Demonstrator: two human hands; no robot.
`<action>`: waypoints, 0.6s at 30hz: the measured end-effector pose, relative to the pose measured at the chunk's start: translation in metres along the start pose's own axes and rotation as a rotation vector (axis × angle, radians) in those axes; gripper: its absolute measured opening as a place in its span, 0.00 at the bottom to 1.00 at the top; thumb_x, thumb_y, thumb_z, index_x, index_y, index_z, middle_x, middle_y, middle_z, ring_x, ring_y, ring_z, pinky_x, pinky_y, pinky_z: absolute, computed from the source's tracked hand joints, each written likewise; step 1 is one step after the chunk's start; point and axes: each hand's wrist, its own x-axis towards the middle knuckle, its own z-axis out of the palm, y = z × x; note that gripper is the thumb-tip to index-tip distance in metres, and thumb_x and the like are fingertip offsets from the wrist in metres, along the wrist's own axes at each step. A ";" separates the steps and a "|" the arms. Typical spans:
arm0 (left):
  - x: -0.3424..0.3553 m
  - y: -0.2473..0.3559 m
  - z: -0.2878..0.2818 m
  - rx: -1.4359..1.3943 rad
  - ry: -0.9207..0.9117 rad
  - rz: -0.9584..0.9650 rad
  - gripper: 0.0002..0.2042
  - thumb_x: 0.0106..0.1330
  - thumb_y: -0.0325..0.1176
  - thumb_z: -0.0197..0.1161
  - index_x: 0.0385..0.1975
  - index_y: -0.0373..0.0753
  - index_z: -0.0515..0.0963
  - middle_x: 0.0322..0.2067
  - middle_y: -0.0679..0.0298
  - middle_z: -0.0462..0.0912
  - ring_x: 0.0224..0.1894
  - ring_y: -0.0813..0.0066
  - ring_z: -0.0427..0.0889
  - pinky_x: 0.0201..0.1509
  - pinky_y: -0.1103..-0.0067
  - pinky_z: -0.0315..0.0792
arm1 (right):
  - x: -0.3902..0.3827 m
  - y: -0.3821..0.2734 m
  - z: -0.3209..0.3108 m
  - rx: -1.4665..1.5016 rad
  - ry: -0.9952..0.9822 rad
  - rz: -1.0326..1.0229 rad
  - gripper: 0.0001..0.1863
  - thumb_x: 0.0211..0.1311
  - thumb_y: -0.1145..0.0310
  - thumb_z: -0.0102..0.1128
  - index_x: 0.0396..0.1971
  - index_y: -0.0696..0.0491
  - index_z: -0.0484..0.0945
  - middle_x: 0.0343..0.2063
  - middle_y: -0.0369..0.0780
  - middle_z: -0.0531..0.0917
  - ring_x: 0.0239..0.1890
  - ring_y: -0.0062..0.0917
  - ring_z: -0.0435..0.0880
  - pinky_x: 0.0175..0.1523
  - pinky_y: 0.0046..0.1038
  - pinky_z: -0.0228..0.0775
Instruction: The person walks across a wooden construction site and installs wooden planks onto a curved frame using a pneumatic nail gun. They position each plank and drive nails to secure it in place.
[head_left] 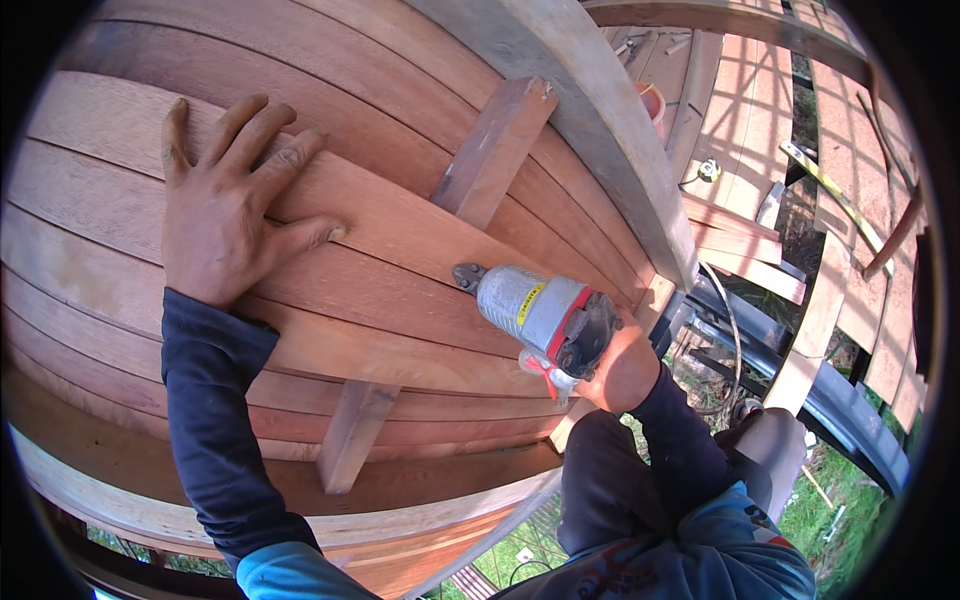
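Note:
My left hand (225,200) lies with its fingers spread on a reddish wooden plank (390,230), holding nothing. My right hand (625,365) is closed round the back of a power drill (525,305) with a silver metal body and a red band. The drill's dark chuck points left, over the joint between two planks. Whether a bit touches the wood cannot be made out. A strip of clear plastic with a red tie hangs by the drill's handle. Two short wooden blocks, the upper block (495,150) and the lower block (358,430), lie crosswise against the planks.
A grey curved beam (610,120) bounds the planks at the upper right. Beyond it a tape measure (709,170), a long yellowish rule (830,190) and loose wood strips (740,250) lie on boards with gaps. A cable (735,330) and dark metal beams (850,410) run at right.

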 end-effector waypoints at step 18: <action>0.017 0.010 0.014 -0.110 0.077 0.026 0.23 0.46 0.56 0.65 0.35 0.43 0.81 0.37 0.66 0.79 0.51 0.70 0.72 0.69 0.61 0.49 | 0.003 0.004 -0.002 -0.178 -0.002 -0.081 0.18 0.44 0.73 0.67 0.39 0.57 0.78 0.29 0.45 0.83 0.33 0.32 0.83 0.40 0.28 0.73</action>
